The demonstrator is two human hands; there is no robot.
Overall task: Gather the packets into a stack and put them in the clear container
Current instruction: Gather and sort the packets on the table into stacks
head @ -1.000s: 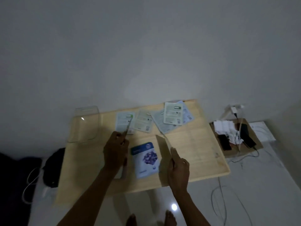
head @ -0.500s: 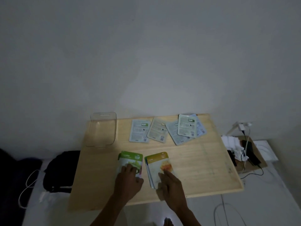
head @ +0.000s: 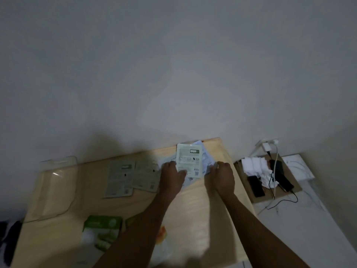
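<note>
A pile of pale packets lies at the table's far right corner, printed backs up. My left hand presses on the pile's left edge and my right hand rests against its right edge, fingers curled on the packets. Two more grey-backed packets lie flat to the left. A green packet and a yellow packet lie near the front edge, partly under my left forearm. The clear container stands at the far left.
The wooden table stands against a white wall. To its right a low cardboard tray holds dark devices, white cloths and cables from a wall plug. A dark bag lies on the floor at left.
Both hands left the green and yellow packets at the front and reached to the pile at the far right corner. The camera moved closer to the table.
</note>
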